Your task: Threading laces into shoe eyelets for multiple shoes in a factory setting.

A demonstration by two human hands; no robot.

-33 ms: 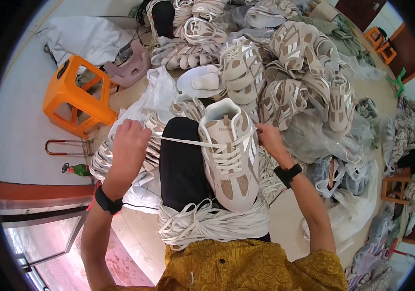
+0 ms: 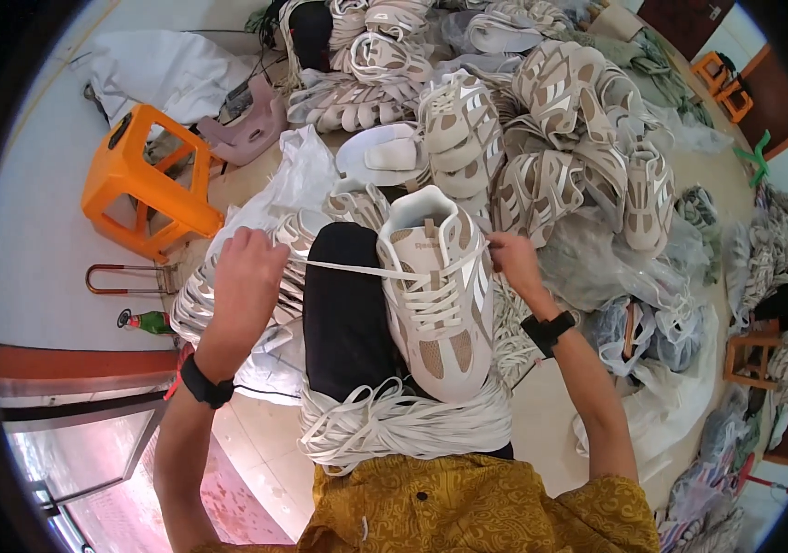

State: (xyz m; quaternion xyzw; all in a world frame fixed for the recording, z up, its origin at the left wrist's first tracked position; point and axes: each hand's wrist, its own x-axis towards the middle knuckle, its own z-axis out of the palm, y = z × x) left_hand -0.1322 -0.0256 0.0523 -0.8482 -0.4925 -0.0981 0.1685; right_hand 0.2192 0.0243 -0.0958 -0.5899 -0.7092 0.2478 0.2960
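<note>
Your left hand (image 2: 245, 267) and right hand (image 2: 509, 258) are held apart, each pinched on an end of the white lace (image 2: 357, 269), pulling it taut across the beige sneaker (image 2: 435, 295) resting on your lap. You look to be mid-lacing; the next move likely calls for threading an end through an eyelet. The sneaker pile (image 2: 541, 138) crowds the front, the orange stool (image 2: 141, 184) your left, leaving room only close in.

Shoe workshop: heaped unlaced sneakers (image 2: 541, 120), bundled laces (image 2: 394, 424).
</note>
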